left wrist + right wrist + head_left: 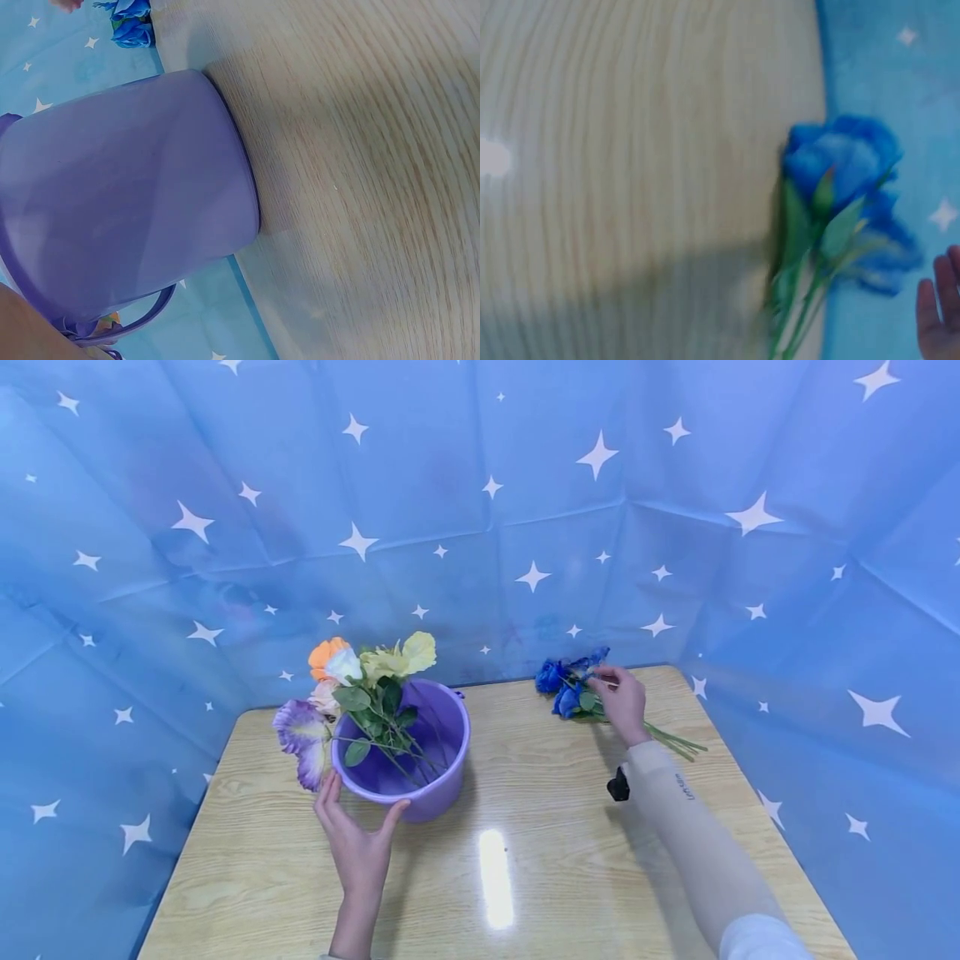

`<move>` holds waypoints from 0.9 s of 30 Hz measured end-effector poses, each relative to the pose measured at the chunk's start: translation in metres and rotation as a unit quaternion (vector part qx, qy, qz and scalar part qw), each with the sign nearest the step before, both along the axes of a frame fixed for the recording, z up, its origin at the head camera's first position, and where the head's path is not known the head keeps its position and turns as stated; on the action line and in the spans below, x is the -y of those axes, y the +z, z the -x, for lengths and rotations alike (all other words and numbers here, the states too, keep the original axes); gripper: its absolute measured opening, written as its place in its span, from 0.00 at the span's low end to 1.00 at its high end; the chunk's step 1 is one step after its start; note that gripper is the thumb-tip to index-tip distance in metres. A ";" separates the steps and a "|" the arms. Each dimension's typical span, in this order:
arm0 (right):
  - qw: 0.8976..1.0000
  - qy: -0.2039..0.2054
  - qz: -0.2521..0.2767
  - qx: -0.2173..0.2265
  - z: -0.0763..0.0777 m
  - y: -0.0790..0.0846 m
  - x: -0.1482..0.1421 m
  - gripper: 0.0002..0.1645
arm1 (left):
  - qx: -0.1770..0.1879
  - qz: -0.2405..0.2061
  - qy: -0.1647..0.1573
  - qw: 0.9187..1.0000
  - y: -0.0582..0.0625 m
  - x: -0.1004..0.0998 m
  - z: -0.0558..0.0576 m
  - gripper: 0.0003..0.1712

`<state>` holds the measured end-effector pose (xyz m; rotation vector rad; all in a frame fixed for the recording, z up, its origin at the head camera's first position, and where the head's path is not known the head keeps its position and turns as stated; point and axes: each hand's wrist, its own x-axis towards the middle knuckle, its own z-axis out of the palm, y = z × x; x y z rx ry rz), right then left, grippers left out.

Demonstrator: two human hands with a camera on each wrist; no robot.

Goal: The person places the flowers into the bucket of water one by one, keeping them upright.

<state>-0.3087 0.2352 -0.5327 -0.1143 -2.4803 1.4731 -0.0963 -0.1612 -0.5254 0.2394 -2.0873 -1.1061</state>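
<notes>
A purple bucket point(450, 793) stands on the table with artificial flowers in it: an orange flower point(327, 657), pale yellow flowers point(384, 662), a white one point(343, 667) and a purple-and-white one point(302, 731). Spread along the bucket's near left rim, my left hand point(356, 843) rests its thumb and fingers there; the left wrist view shows the bucket's side point(135, 195) up close. At the back right lie blue roses point(567, 700) on green stems. My right hand point(621, 702) hovers over them, its fingers point(946, 289) loosely extended beside the blooms in the right wrist view, holding nothing.
The wooden table point(555, 827) ends at a blue star-printed cloth point(480, 527) behind and at both sides. A bucket handle point(142, 322) hangs by the rim. The rose stems point(675, 742) point toward the table's right edge.
</notes>
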 end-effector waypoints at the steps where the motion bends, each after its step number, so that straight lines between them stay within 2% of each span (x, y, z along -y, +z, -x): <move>1: 1.000 -0.005 -0.006 0.009 0.001 -0.004 -0.004 0.21 | -0.001 0.000 0.000 1.000 0.000 0.000 0.000 0.64; 5: 0.999 -0.014 -0.014 0.041 0.003 -0.015 -0.017 0.25 | 0.011 -0.002 0.003 1.000 0.000 0.000 -0.001 0.64; 10: 0.997 -0.014 -0.029 0.074 0.004 -0.026 -0.026 0.25 | 0.031 -0.005 0.008 0.999 0.001 0.000 -0.001 0.66; 13: 0.995 -0.004 -0.039 0.091 0.006 -0.034 -0.031 0.23 | 0.026 -0.003 0.007 1.000 0.001 -0.001 -0.001 0.66; 19: 0.988 0.024 -0.090 0.120 0.008 -0.050 -0.041 0.20 | 0.015 0.004 0.007 1.000 -0.001 -0.001 0.000 0.65; 27: 0.982 0.038 -0.123 0.140 0.008 -0.052 -0.043 0.16 | 0.015 0.009 0.008 1.000 0.000 -0.001 0.000 0.64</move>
